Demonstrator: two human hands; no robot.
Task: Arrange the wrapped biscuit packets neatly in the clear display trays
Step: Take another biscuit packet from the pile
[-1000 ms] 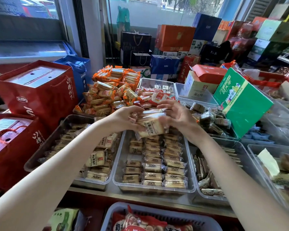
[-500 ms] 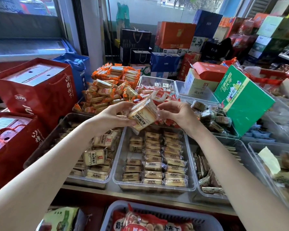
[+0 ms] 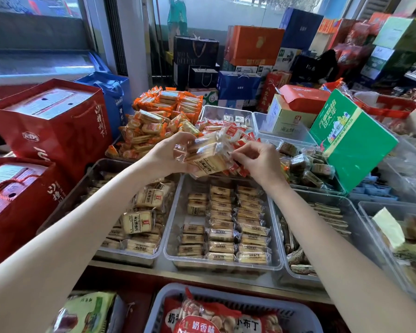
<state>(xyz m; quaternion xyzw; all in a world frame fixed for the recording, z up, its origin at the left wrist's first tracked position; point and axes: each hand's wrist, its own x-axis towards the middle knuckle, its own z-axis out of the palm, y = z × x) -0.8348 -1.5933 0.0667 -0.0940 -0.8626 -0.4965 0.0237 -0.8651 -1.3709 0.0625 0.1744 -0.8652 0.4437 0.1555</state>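
Note:
My left hand (image 3: 168, 152) grips a small stack of clear-wrapped biscuit packets (image 3: 205, 158), held in the air over the far end of the middle clear tray (image 3: 171, 241). My right hand (image 3: 257, 162) pinches the wrapper end at the stack's right side. The middle tray holds neat rows of the same pale packets (image 3: 226, 227). A left tray (image 3: 101, 171) holds similar packets (image 3: 139, 222) lying loosely.
Red gift bags (image 3: 51, 126) stand at the left. Orange-wrapped biscuits (image 3: 163, 109) and red-white packets (image 3: 233, 133) pile up behind the hands. A green box (image 3: 351, 140) leans at the right, above a tray of dark snacks (image 3: 305, 164). More trays (image 3: 341, 212) sit right; a basket (image 3: 226, 308) is below.
Both hands have lifted the packet stack higher and farther from me, away from the middle tray. The right hand has shifted from cupping the stack to pinching its right end.

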